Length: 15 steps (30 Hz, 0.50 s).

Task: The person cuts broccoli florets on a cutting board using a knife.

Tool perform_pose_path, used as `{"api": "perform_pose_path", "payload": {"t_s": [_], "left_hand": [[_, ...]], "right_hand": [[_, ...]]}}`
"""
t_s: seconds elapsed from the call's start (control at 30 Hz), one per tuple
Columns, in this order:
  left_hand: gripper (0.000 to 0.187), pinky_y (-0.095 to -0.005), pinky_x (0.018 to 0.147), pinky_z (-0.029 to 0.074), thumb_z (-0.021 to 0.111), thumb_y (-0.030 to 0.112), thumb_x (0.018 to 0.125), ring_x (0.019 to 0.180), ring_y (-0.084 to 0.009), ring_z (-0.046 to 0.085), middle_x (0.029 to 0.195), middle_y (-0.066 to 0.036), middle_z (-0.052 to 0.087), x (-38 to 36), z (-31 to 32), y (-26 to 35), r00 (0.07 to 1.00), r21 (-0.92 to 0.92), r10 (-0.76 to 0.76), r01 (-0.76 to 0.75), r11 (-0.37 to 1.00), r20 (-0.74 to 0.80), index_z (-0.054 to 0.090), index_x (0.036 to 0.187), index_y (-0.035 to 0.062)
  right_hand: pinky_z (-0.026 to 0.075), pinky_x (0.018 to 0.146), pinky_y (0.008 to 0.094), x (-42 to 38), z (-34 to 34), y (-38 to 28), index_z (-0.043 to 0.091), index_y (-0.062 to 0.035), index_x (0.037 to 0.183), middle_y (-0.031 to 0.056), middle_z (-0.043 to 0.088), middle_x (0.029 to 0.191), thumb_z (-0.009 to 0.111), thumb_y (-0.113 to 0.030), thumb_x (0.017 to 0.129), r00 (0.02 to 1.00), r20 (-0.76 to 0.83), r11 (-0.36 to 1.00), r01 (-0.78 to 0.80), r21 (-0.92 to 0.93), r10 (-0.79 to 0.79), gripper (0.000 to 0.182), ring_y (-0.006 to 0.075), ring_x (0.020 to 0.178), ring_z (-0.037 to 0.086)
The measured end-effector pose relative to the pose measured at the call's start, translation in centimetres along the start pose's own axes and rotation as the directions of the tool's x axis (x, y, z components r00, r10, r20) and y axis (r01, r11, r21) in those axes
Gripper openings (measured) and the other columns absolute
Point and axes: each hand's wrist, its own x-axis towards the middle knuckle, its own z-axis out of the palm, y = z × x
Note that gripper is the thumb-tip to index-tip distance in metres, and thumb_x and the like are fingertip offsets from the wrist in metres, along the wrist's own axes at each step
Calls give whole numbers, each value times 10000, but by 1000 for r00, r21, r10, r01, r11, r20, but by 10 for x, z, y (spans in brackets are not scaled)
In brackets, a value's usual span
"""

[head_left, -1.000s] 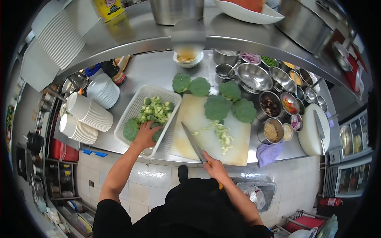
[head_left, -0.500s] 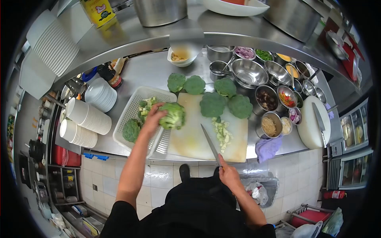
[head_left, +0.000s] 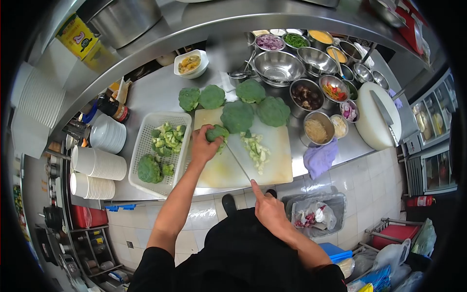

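Note:
My left hand (head_left: 203,145) is closed around a broccoli head (head_left: 217,132) at the left side of the cutting board (head_left: 272,173). In my right hand (head_left: 268,208) is a kitchen knife (head_left: 237,163), its index finger stretched along the blade's back. The tip of the blade reaches the held broccoli; whether it has entered is too small to tell. Chopped pale stem pieces (head_left: 255,152) lie on the board to the right of the blade. Several whole broccoli heads (head_left: 237,117) sit along the board's far side. Left of my hand, a white perforated basket (head_left: 135,156) holds cut florets (head_left: 168,138).
Metal bowls (head_left: 278,68) of ingredients crowd the back right. A purple cloth (head_left: 321,158) lies at the counter's front edge. Another knife (head_left: 382,108) rests on a round white board (head_left: 366,124). Stacked white bowls (head_left: 97,160) stand left. A steel shelf (head_left: 194,31) overhangs the back.
My left hand has brought the broccoli from the basket's edge onto the board. The knife now meets it, and my right index finger has extended along the blade. The camera view has shifted.

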Motion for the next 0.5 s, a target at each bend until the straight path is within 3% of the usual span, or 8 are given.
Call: {"api": "perform_pose_path", "payload": {"t_s": [0.1,0.2,0.33,0.43,0.5], "left_hand": [[454,-470,948,454,791,183,729,1145,-428,449,1179,-255,445,-29,13,29,988,128,141,-132,983,-64,592,1131,115],[507,-484,975,429,817,178,697,1139,-418,457,1190,-262,424,-55,32,37,959,322,273,-236,917,-75,590,1144,100],[520,-473,1011,399,768,76,678,1168,-413,436,1185,-256,440,-54,25,22,957,172,279,-263,949,-77,550,1149,85],[601,-420,1025,411,749,35,665,1159,-359,485,1184,-215,471,-22,-16,-44,891,-102,451,-454,885,-52,500,1212,55],[672,-396,1030,416,744,9,640,1148,-333,509,1189,-193,488,-25,-40,-55,960,-186,280,-273,944,16,470,1253,40]], "right_hand": [[555,604,536,-4,1,-3,385,-157,1550,227,626,726,612,-75,862,997,48,998,-57,-2,57,729,427,629,658],[552,637,550,5,29,12,354,-145,1559,236,644,714,582,-68,881,994,74,996,-81,27,79,719,437,653,661],[543,706,579,19,35,32,380,-205,1549,274,675,814,572,-145,913,974,194,980,-147,136,119,668,476,723,660],[540,723,582,16,25,49,375,-234,1548,259,689,860,561,-167,932,972,174,921,-208,328,157,648,472,773,665],[540,681,555,10,19,43,375,-206,1549,244,658,749,561,-116,919,990,121,965,-101,241,73,663,443,702,659]]}}
